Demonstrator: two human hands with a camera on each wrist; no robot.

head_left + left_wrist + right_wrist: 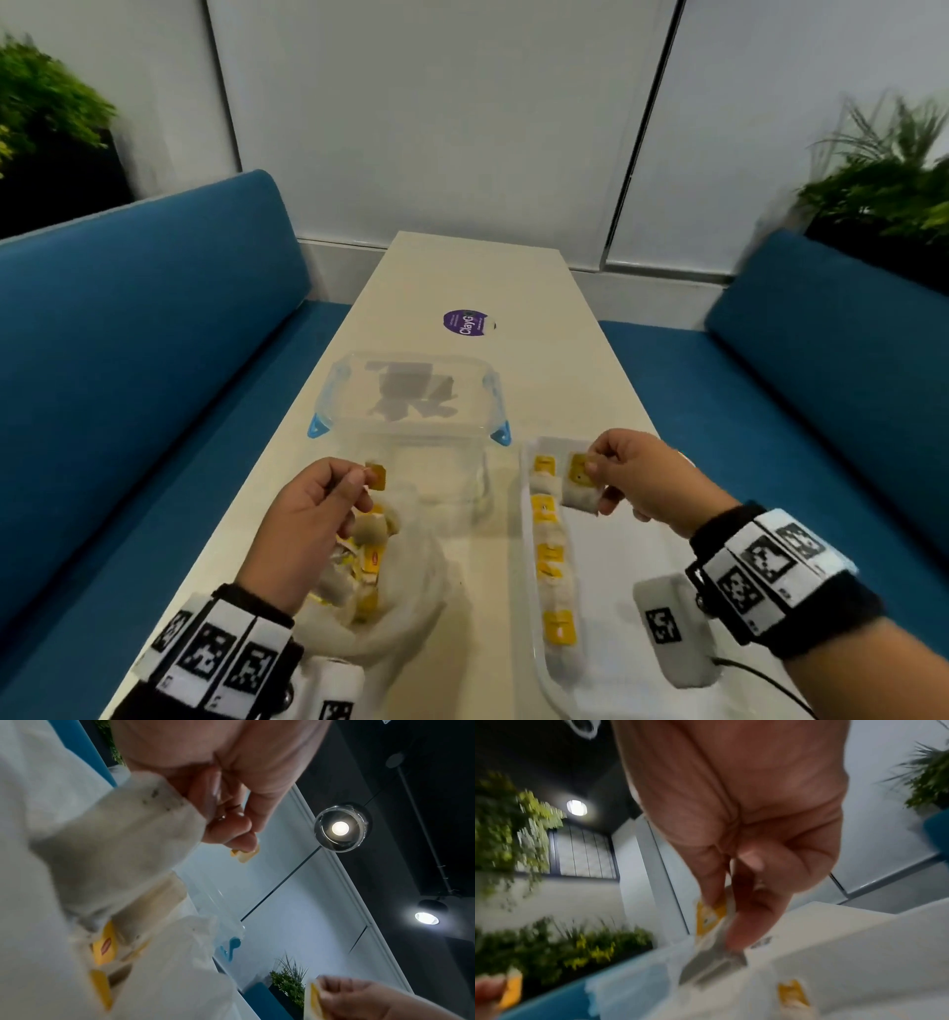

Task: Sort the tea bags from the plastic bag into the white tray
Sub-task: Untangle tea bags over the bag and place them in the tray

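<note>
The long cream-coloured table (pixel 462 288) carries everything, and the long white plastic tray (pixel 529 545) on its near right side serves as the landmark here. Just beyond the tray's far left corner sits a clear rectangular plastic container with blue corner clips (pixel 411 395), holding some dark shapes I cannot identify; farther beyond it is a round purple sticker (pixel 464 322). To the left of the tray, near it but apart, lies the crumpled translucent plastic bag (pixel 411 606), its mouth open with a heap of yellow-tagged tea bags (pixel 359 570) inside. Along the tray's left column about 5 yellow tags (pixel 547 557) show in a row, so the sorting looks well begun yet far from finished, judging by the pile left in the bag. The right hand (pixel 642 478) hangs over the tray's far end, thumb and fingers pinching a white tea bag with a yellow tag (pixel 580 485) just beside the first tag in the row; by my reading it is about to be laid down there. The left hand (pixel 313 514) is above the bag, left of the tray, its fingertips pinching a small yellow paper tag (pixel 377 475), with the pale pouch (pixel 372 527) of that tea bag dangling below.
</note>
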